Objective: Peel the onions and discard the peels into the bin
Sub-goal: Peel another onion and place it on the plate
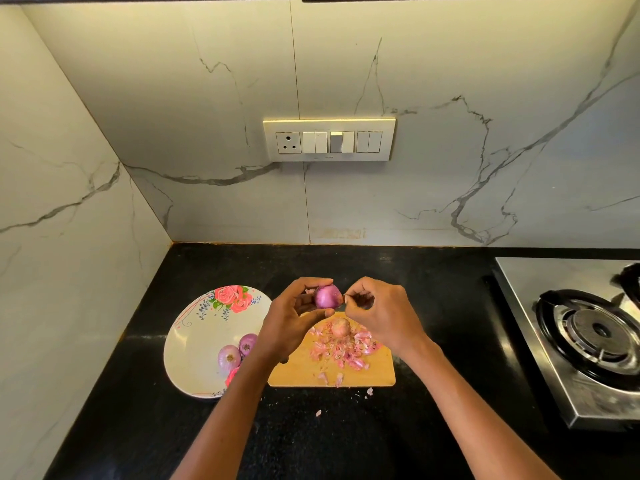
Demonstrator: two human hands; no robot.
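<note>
My left hand (pixel 292 318) grips a shiny purple onion (pixel 327 296) above the far edge of a wooden cutting board (pixel 301 370). My right hand (pixel 375 311) has curled fingers at the onion's right end and pinches its skin there. On the board lies an onion (pixel 340 328) still in its dry skin, amid a heap of pink peels (pixel 346 348). Two peeled onions (pixel 237 351) sit on a floral plate (pixel 201 341) to the left. No bin is in view.
A black countertop (pixel 433 306) runs to a marbled wall with a switch panel (pixel 329 139). A steel gas stove (pixel 585 337) stands at the right. A few peel scraps (pixel 369 391) lie on the counter in front of the board.
</note>
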